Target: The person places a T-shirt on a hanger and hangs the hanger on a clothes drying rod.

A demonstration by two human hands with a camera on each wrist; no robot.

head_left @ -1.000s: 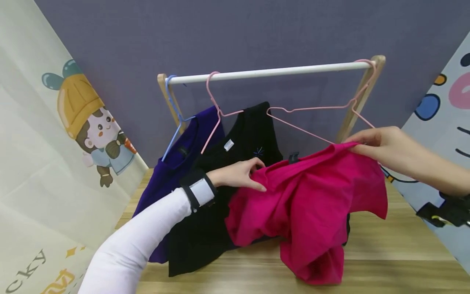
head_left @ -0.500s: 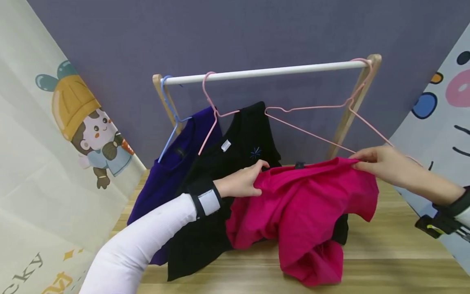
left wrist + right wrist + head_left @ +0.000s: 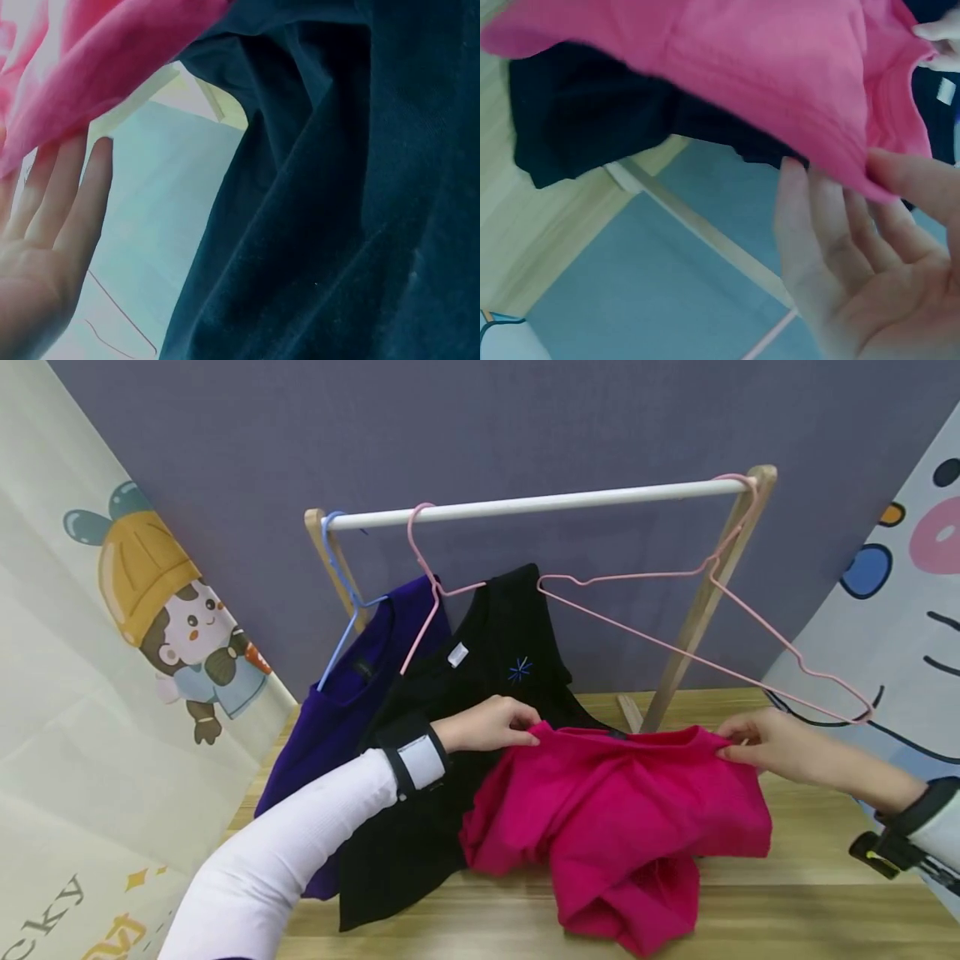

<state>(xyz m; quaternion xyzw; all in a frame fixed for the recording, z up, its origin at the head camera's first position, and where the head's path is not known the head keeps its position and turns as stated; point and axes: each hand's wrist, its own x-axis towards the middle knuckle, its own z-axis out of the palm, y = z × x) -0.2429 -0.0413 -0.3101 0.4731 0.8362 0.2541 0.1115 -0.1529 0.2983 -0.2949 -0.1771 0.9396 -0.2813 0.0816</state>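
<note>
A bright pink garment point(image 3: 615, 810), with a dark label at its upper edge, hangs in loose folds between my hands. My left hand point(image 3: 487, 724) pinches its upper left corner, in front of the black top point(image 3: 420, 793). At the upper right corner, my right hand point(image 3: 780, 750) pinches the cloth between thumb and fingers; in the right wrist view the thumb lies over the pink edge. Above the garment, apart from it, a bare pink hanger point(image 3: 622, 575) hangs near the rail's right end. The left wrist view hides most left fingertips behind pink cloth.
A white rail point(image 3: 555, 506) on wooden legs also carries a blue hanger point(image 3: 348, 581) with a purple top point(image 3: 322, 752) and a pink hanger point(image 3: 431, 568) with the black top. They stand on a wooden table point(image 3: 817, 893) before a grey wall.
My right hand has moved down, away from the right hanger, whose right arm now shows. The garment's upper edge has come lower and lies nearly level. My left hand has shifted slightly.
</note>
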